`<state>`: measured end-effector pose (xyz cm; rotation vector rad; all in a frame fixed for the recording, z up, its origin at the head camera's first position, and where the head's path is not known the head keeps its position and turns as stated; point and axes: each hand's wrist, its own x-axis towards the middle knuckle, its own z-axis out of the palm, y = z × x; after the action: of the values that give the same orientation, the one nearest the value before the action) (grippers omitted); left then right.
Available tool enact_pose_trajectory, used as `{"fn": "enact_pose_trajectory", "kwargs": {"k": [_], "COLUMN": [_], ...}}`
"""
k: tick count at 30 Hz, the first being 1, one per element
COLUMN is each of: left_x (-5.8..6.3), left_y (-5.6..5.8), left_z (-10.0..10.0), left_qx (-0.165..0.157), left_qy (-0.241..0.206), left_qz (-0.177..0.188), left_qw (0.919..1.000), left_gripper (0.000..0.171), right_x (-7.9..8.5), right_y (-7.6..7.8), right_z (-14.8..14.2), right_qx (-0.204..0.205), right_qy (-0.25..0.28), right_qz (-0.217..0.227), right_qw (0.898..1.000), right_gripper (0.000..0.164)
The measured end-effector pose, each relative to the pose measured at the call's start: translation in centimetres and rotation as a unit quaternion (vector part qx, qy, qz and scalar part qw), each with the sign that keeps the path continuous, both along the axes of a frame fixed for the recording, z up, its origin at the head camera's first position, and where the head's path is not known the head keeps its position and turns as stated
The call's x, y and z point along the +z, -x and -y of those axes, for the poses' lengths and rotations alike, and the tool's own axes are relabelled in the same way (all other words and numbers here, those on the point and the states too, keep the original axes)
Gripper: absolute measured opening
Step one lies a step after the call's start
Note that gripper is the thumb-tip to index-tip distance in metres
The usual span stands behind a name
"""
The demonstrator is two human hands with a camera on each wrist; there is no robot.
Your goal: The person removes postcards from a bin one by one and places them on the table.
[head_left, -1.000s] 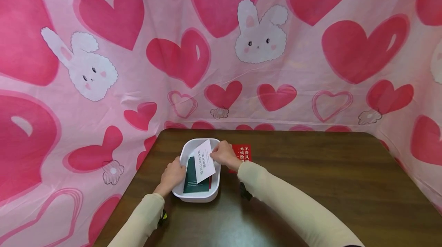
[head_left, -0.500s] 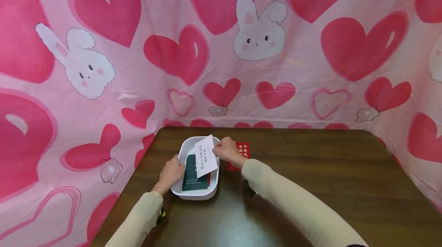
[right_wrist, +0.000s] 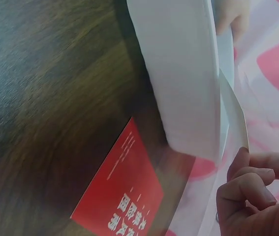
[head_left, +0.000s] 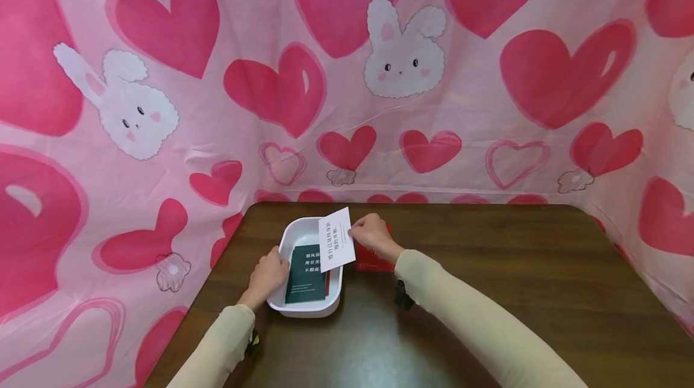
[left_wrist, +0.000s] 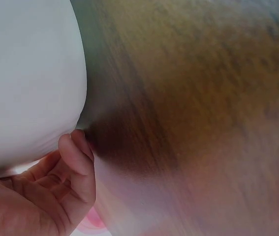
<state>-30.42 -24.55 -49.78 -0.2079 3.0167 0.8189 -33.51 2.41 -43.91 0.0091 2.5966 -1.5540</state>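
Observation:
A white plastic basin (head_left: 306,312) stands at the left of the table. My left hand (head_left: 269,275) holds its left rim; in the left wrist view the curled fingers (left_wrist: 80,164) press against the basin's wall. Between thumb and fingers, my right hand (head_left: 375,236) pinches the right edge of a white card (head_left: 335,243) with dark printed characters. That card is tilted over the basin's right rim. Inside the basin lies a dark green card (head_left: 305,282) with white print, its upper right corner covered by the white card. A strip of red shows beneath the green one.
On the table just right of the basin lies a red card (head_left: 373,264), partly hidden under my right hand and shown more fully in the right wrist view. The brown wooden table (head_left: 488,267) stretches to the right. A pink heart-patterned cloth (head_left: 336,99) hangs behind and at both sides.
My right hand has moved right, drawing the white card from over the middle of the basin to its right rim. More of the green card's print is uncovered. The left hand stays on the rim.

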Motion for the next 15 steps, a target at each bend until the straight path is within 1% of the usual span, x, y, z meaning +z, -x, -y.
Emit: {"fn": "enact_pose_trajectory", "kwargs": {"k": [11,15], "left_x": [0.0,0.1], "left_y": [-0.2,-0.2], "left_z": [0.2,0.2], "left_qx": [0.000,0.001], "left_qy": [-0.004,-0.001], "left_qz": [0.005,0.004], "left_qw": [1.0000,1.0000], "left_gripper": [0.045,0.045], "right_x": [-0.2,-0.3], "right_y": [0.0,-0.1], "right_z": [-2.3,-3.1], "right_qx": [-0.023,-0.029], "right_qy": [0.028,0.028], "right_qz": [0.013,0.005], "right_qw": [0.999,0.999], "right_gripper": [0.024,0.025]}}
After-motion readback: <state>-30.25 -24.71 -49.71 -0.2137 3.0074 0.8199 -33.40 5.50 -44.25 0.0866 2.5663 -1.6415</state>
